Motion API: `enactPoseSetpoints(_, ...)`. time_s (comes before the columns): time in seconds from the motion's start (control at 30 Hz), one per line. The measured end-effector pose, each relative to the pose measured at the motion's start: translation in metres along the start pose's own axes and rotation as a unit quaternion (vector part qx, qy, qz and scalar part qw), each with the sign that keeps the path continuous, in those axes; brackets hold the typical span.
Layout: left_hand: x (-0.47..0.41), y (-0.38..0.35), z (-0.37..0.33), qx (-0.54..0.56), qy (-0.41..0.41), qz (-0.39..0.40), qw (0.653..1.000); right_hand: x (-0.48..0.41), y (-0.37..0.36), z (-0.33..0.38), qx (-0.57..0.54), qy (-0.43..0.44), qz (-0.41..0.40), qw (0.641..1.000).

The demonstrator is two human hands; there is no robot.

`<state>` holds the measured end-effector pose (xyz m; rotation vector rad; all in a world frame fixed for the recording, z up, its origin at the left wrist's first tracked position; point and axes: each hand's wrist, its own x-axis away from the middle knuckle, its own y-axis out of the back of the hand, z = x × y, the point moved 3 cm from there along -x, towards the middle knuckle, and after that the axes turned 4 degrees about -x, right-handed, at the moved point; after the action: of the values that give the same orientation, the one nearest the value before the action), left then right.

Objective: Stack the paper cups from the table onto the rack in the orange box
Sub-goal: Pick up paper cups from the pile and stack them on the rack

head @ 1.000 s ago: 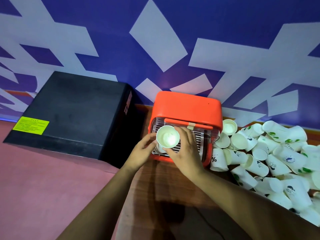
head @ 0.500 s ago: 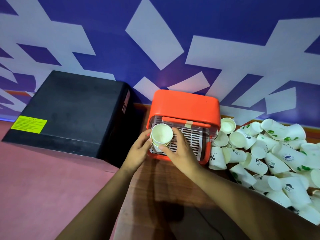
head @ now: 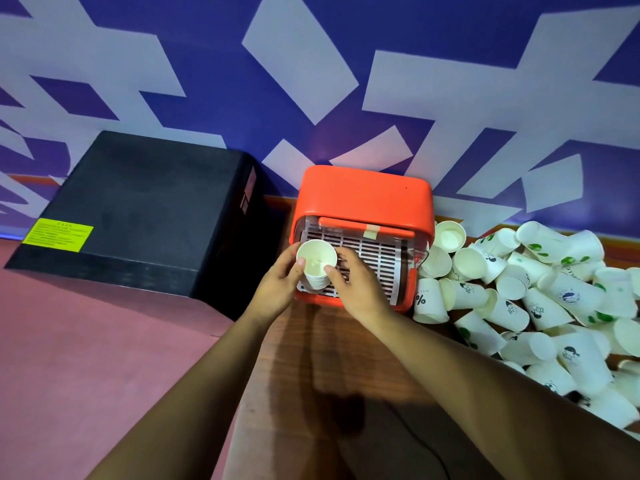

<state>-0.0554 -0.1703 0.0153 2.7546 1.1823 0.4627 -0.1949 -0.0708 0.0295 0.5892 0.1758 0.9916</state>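
Both hands, left (head: 277, 289) and right (head: 358, 289), pinch the nested paper cups (head: 316, 268) with curled fingers over the rack (head: 375, 261).

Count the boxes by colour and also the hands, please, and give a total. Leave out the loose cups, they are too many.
Orange box: 1
Black box: 1
Hands: 2, the left hand and the right hand, both holding the cup stack
Total: 4

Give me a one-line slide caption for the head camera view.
Both hands, left and right, hold a cup stack on the orange box rack.
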Motion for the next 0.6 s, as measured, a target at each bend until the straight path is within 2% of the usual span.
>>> enactPoseSetpoints(0.17,0.028,0.007,-0.001,-0.073,0.058,-0.116,0.989,0.029,0.039,-0.01,0.015,-0.021,0.024,0.999)
enactPoseSetpoints(0.23,0.044,0.003,-0.003,-0.105,0.049,-0.121,0.986,0.043,0.065,-0.019,0.031,-0.029,0.025,0.999)
enactPoseSetpoints(0.4,0.072,-0.048,-0.012,-0.142,0.025,-0.031,0.989,0.077,0.136,-0.065,0.098,-0.061,-0.007,0.993)
enactPoseSetpoints(0.6,0.066,-0.167,-0.034,-0.139,0.008,0.076,0.987,0.112,0.209,-0.139,0.188,-0.144,-0.009,0.972)
